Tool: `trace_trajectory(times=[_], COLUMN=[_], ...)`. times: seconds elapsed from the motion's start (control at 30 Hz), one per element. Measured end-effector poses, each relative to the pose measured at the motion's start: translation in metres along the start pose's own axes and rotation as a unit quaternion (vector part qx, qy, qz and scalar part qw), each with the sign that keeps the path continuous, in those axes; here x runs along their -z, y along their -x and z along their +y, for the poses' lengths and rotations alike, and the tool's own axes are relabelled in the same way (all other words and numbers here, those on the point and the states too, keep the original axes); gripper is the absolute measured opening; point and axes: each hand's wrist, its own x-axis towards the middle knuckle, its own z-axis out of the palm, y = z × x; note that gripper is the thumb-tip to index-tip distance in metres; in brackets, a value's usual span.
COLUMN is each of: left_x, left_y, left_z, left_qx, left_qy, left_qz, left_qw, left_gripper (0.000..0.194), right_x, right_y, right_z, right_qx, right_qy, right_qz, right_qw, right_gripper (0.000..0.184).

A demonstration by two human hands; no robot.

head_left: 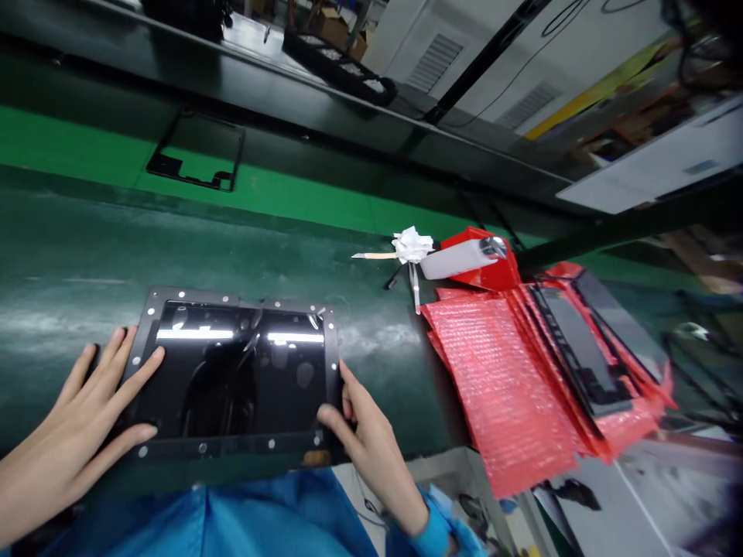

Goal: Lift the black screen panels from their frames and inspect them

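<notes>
A black glossy panel in a dark frame with small silver screws (235, 371) lies on the green belt in front of me. My left hand (75, 441) rests on its left edge, fingers stretched out and spread over the frame. My right hand (368, 441) grips the panel's lower right corner, thumb on the frame and fingers curled round the edge.
A stack of red bubble-wrap sheets (511, 387) with dark screen panels (580, 356) lies to the right. Behind it sit a red tool with a white roller (470, 259) and a white crumpled wipe (412, 246). An empty black frame (197, 151) lies far back on the belt.
</notes>
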Motion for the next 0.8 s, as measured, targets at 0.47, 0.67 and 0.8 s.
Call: trace_trajectory(times=[0.47, 0.67, 0.8], left_x=[-0.004, 0.001, -0.001], left_y=[0.011, 0.019, 0.018], left_z=[0.011, 0.005, 0.012], left_qx=[0.031, 0.0, 0.023], left_qy=[-0.06, -0.036, -0.033], left_qz=[0.009, -0.025, -0.01], left_qw=[0.998, 0.999, 0.999], left_gripper=[0.062, 0.118, 0.12], right_x=[0.032, -0.014, -0.027], right_y=[-0.075, -0.099, -0.107], right_z=[-0.045, -0.083, -0.088], right_qx=[0.247, 0.401, 0.423], right_qy=[0.068, 0.107, 0.215], right_qz=[0.071, -0.001, 0.016], right_qw=[0.964, 0.91, 0.88], right_gripper=[0.035, 0.041, 0.041])
